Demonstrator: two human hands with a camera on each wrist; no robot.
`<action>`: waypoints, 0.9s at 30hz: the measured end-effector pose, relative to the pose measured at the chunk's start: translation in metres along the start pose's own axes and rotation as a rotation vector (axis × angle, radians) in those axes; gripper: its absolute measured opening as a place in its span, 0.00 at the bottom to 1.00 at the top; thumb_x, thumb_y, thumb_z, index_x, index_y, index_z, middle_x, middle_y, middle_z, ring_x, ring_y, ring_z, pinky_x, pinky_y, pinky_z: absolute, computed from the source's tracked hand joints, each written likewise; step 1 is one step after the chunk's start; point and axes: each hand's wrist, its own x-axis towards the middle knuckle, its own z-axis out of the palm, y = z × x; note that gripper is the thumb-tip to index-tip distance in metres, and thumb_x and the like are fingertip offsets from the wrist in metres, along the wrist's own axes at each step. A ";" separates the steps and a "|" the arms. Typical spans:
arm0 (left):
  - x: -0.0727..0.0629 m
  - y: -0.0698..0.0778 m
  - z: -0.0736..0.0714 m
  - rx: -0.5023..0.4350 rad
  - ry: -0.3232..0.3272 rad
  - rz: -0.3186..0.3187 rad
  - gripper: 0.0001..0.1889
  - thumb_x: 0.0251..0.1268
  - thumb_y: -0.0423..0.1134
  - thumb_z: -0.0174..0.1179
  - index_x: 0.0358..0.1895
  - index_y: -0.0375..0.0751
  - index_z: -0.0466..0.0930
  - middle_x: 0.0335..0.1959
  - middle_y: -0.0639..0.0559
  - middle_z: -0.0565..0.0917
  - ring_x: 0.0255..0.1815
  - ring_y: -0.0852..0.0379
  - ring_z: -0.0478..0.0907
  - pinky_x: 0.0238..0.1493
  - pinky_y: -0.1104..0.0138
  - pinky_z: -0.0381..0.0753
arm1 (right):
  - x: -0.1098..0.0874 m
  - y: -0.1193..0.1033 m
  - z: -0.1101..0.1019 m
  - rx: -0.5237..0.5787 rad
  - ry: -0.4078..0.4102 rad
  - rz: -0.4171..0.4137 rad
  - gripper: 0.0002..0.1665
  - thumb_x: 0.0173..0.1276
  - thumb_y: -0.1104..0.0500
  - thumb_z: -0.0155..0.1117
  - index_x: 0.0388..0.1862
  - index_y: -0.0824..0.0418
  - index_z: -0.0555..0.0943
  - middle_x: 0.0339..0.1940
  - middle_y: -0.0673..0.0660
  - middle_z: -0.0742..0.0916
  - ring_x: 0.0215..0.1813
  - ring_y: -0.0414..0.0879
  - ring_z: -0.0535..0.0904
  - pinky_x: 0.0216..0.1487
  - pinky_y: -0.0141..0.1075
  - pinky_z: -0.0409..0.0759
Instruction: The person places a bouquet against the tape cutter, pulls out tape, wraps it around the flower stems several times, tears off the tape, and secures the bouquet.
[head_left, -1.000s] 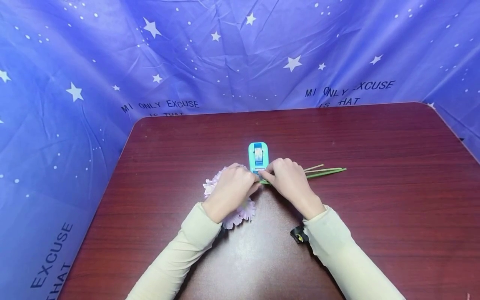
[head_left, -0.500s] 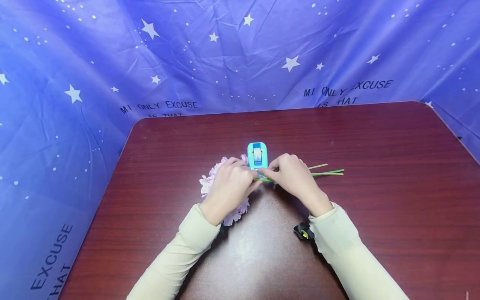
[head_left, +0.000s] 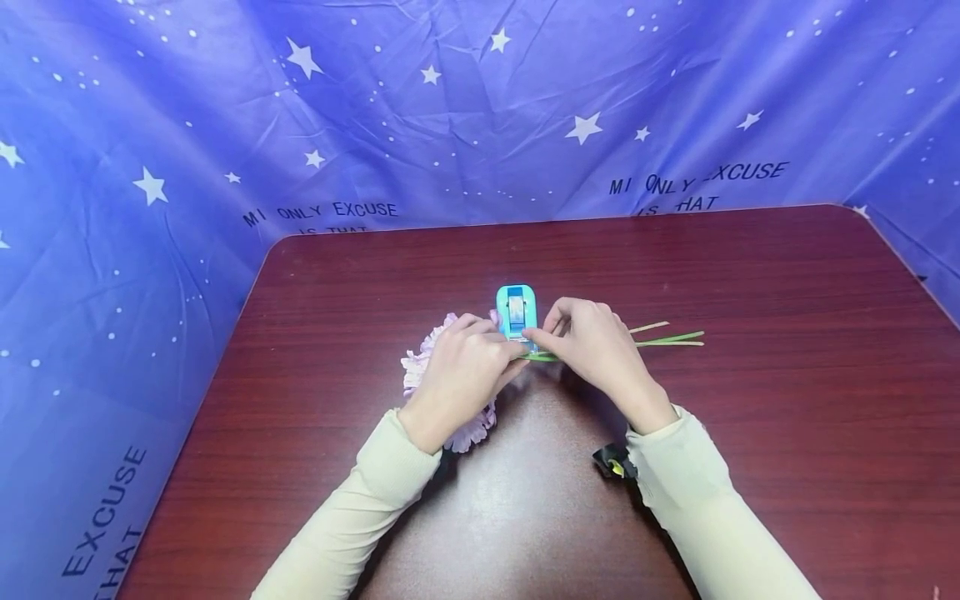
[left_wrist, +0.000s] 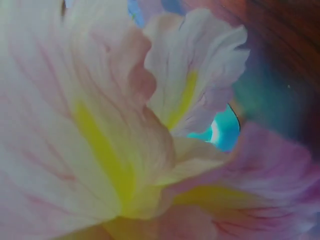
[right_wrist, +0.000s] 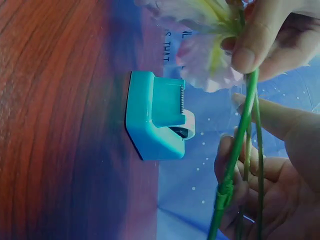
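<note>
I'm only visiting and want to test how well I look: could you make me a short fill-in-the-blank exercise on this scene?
1. The left hand pinches the green ____ just below the flowers.
2. In the head view, the free green ends stick out on the person's ____ side.
3. The tape dispenser stands on the reddish-brown ____.
4. The blue cloth behind carries lettering, dots and white ____.

Missing words: stems; right; table; stars.

I list one turquoise tape dispenser (head_left: 529, 321); left of it, pale lilac, yellow-streaked flowers (head_left: 415, 368); right, green stems (head_left: 672, 339); beneath, red-brown, wood-grained tabletop (head_left: 360, 292); behind, white-starred, black-lettered blue-violet cloth (head_left: 465, 117).
</note>
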 end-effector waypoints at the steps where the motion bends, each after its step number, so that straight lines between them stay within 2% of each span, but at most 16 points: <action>1: 0.000 0.000 -0.001 0.002 -0.006 0.001 0.08 0.59 0.46 0.70 0.25 0.54 0.83 0.19 0.61 0.85 0.26 0.58 0.78 0.39 0.67 0.72 | 0.000 -0.001 0.000 0.009 0.013 -0.004 0.17 0.62 0.44 0.72 0.26 0.55 0.80 0.20 0.49 0.83 0.23 0.42 0.77 0.27 0.38 0.72; 6: 0.001 -0.001 -0.003 -0.004 -0.027 -0.005 0.09 0.59 0.46 0.70 0.23 0.54 0.83 0.19 0.61 0.85 0.24 0.57 0.76 0.37 0.67 0.72 | 0.001 -0.003 0.000 0.024 0.105 -0.038 0.16 0.66 0.46 0.69 0.29 0.57 0.80 0.24 0.51 0.84 0.26 0.44 0.78 0.29 0.38 0.73; 10: 0.001 -0.005 -0.004 -0.003 -0.030 -0.014 0.09 0.58 0.46 0.70 0.23 0.54 0.84 0.19 0.61 0.85 0.23 0.57 0.76 0.38 0.66 0.73 | 0.002 -0.004 -0.002 0.053 0.196 -0.103 0.14 0.69 0.50 0.66 0.30 0.58 0.79 0.24 0.52 0.81 0.27 0.45 0.75 0.31 0.38 0.71; 17: -0.001 -0.015 -0.009 -0.035 0.022 -0.064 0.01 0.58 0.40 0.70 0.31 0.51 0.90 0.22 0.61 0.86 0.25 0.58 0.78 0.41 0.66 0.76 | -0.001 -0.012 -0.005 0.135 0.289 -0.248 0.10 0.70 0.56 0.65 0.29 0.57 0.78 0.24 0.50 0.77 0.27 0.42 0.72 0.31 0.30 0.69; 19: -0.001 -0.018 -0.011 -0.041 0.034 -0.086 0.02 0.57 0.40 0.71 0.33 0.50 0.90 0.23 0.61 0.87 0.26 0.59 0.79 0.41 0.65 0.77 | -0.003 -0.014 -0.006 0.148 0.310 -0.287 0.10 0.69 0.57 0.66 0.28 0.58 0.78 0.24 0.49 0.76 0.27 0.41 0.71 0.30 0.29 0.67; 23: 0.000 -0.023 -0.016 -0.069 0.065 -0.162 0.03 0.58 0.42 0.71 0.35 0.50 0.90 0.26 0.60 0.88 0.27 0.59 0.81 0.39 0.65 0.78 | -0.004 -0.017 -0.006 0.148 0.318 -0.345 0.08 0.68 0.59 0.67 0.28 0.58 0.79 0.22 0.49 0.75 0.26 0.40 0.70 0.29 0.29 0.66; 27: 0.000 -0.027 -0.020 -0.124 0.124 -0.248 0.05 0.63 0.42 0.68 0.38 0.48 0.90 0.26 0.57 0.87 0.24 0.58 0.80 0.35 0.65 0.77 | -0.004 -0.017 -0.003 0.112 0.245 -0.359 0.05 0.69 0.58 0.66 0.33 0.58 0.82 0.23 0.47 0.78 0.26 0.39 0.72 0.30 0.30 0.71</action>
